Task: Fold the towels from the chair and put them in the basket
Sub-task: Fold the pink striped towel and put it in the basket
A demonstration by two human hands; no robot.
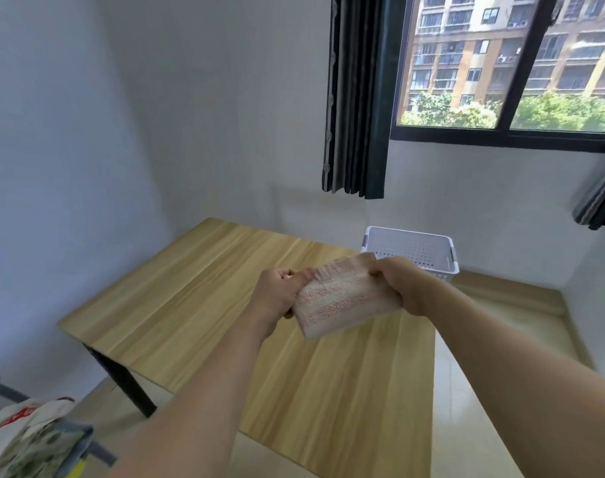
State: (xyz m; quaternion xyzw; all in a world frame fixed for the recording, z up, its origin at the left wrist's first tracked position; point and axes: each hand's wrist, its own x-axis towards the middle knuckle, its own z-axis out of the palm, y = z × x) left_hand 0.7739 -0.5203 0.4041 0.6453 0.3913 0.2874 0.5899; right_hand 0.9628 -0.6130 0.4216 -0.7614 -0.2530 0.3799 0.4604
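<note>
A person holds a folded towel [342, 298] in the air above a wooden surface [197, 305], one hand at each end. The left hand [278, 294] has its grip curled round the towel's left edge, fingers closed over the cloth, while the right hand [402, 286] pinches the right edge with its fingers wrapped over the top. The towel, pale with a reddish pattern, is a compact rectangle tilted slightly down to the left and clear of the surface below. A white perforated basket [411, 251] stands at the far right corner of the surface, just beyond the right hand; what lies inside it cannot be told. At the near left, more towels [29, 439] lie in a loose heap on a chair [97, 453], only partly in view. A dark curtain [359, 98] hangs beside a window [514, 63] in the far wall, through which apartment blocks and green trees show. Pale tiled floor [466, 408] runs along the right of the surface.
</note>
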